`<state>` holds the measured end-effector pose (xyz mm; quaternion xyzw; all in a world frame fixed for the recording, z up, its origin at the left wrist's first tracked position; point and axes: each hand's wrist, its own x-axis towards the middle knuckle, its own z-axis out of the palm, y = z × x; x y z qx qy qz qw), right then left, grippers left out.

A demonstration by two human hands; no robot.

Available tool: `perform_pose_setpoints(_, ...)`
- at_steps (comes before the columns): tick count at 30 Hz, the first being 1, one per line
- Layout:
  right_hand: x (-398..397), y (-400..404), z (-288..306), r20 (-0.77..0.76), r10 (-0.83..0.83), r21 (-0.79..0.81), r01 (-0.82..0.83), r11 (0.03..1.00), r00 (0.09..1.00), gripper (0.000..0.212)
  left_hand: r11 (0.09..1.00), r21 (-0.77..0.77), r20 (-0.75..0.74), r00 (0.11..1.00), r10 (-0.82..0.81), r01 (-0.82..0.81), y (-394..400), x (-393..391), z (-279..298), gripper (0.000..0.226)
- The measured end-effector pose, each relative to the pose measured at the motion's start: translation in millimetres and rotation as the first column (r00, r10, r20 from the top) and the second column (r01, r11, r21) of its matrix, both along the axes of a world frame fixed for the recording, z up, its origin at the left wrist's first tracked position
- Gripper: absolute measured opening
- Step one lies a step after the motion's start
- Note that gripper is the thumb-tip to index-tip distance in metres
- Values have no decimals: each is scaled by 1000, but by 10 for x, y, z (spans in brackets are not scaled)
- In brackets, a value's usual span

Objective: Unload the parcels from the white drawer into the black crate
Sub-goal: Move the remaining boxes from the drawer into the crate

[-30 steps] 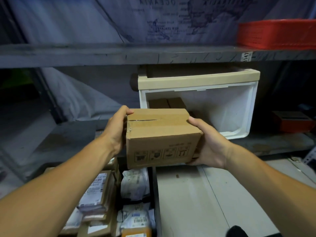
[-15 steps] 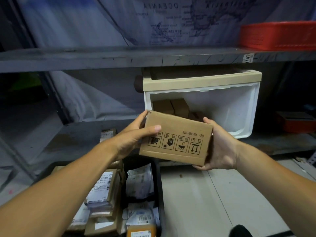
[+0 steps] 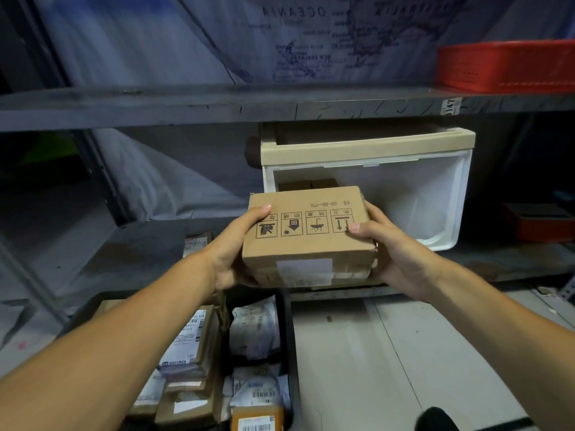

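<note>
Holding a cardboard parcel [image 3: 308, 234] between both hands, out in front of the white drawer [image 3: 410, 200] and above the near shelf edge. Gripped at its left end by the left hand [image 3: 231, 250], thumb laid over the top face beside the printed handling symbols, fingers wrapped beneath. Gripped likewise at its right end by the right hand [image 3: 393, 253], thumb on top near the arrow mark, so neither grip was released or idly clenched. Carried with the long axis running left to right and the top face tipped toward the camera. Sat lower and to the near left, on the floor, the black crate [image 3: 287, 325], already holding several labelled parcels and pale mailer bags. Lay nearer that crate the left hand, so probably called for a downward swing to the near left, led from that side. Showed a free gap only doubtfully, since the crate looked crowded; might have needed the box laid flat on top of the stack. Remained far inside the drawer at least two more brown boxes [image 3: 306, 184], partly hidden behind the held one.
</note>
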<state>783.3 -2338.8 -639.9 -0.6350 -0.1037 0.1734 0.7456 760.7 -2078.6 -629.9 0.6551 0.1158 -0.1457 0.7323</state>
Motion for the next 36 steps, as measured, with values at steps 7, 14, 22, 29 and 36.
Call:
perform_pose_setpoints(7,-21,-84,53,-266,-68,-31,62,998,962,41,987,-27,38,987,-159,160,87,-51,-13,61)
perform_pose_setpoints(14,14,-102,29,-439,-70,-43,57,997,896,47,925,19,133,916,-378,379,204,-33,-77,113)
perform_pose_setpoints(22,-79,-57,111,-245,-46,-34,39,999,968,60,988,34,134,979,-151,148,166,-16,-107,91)
perform_pose_setpoints(29,-88,-88,44,-103,73,-106,-84,991,992,76,997,49,41,997,-68,66,170,-58,-26,48)
perform_pose_setpoints(36,-83,-120,92,-299,-90,-110,59,992,950,61,956,99,69,957,-282,275,289,-101,-24,99)
